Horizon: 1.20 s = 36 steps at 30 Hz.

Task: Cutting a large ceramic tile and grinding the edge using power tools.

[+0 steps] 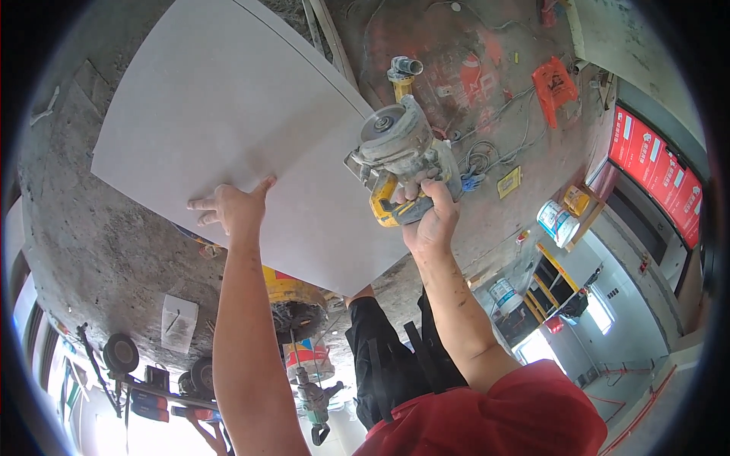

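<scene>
A large pale grey tile or board (205, 99) lies tilted in front of me, its lower corner near my knees. My left hand (236, 209) rests on its near left part with the fingers spread. My right hand (432, 213) is closed around the yellow and black handle of a dusty circular saw (399, 152). The saw stands at the right edge of the slab, with a round disc showing on its upper side. From the saw a thin dark line runs up along the slab near its right edge. Where the blade meets the slab is hidden.
Beyond the saw lie a yellow angle grinder (401, 87), a coiled cable (480, 158) and an orange plastic stool (553, 87). A yellow bucket (285, 289) and a mixing drill (313, 395) are near my legs. A white bucket (557, 223) stands at right. Another person's arm shows lower left.
</scene>
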Tool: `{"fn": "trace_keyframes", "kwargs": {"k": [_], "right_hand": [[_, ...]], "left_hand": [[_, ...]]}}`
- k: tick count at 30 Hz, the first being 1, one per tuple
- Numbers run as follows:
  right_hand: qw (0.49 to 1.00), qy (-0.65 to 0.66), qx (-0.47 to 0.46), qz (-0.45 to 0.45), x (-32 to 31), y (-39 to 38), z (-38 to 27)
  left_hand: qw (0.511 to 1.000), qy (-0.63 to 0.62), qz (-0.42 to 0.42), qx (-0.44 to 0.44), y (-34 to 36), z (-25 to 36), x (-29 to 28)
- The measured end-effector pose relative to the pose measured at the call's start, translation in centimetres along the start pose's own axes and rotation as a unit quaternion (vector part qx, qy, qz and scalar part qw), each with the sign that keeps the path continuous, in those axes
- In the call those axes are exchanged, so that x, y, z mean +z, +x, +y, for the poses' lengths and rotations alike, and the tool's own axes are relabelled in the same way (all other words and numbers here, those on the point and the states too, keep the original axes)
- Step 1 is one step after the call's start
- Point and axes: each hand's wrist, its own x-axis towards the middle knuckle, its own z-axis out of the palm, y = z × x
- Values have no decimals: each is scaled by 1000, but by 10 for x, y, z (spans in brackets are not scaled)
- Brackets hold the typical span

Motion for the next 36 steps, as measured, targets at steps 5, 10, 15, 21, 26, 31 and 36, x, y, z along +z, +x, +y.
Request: {"fn": "trace_keyframes", "kwargs": {"k": [5,10,15,21,26,31,36], "right_hand": [[1000,-8,-5,16,0,3,1],[1000,-7,-2,12,1,3,2],[999,21,13,26,-2,7,4],[1000,10,2,18,4,5,1],[1000,-6,4,11,0,6,2],[1000,-20,13,16,7,3,-1],[999,-6,5,43,6,5,-2]], "left_hand": [[1000,-18,-3,1,-6,5,-3],[1000,-8,-11,-4,-6,5,-6],[1000,-8,0,0,-5,3,-5],[1000,-7,-4,0,-1,1,-3],[1000,-14,1,1,-5,2,-3],[1000,8,-20,-1,0,2,-6],[1000,-6,-12,-12,-6,5,-5]]}}
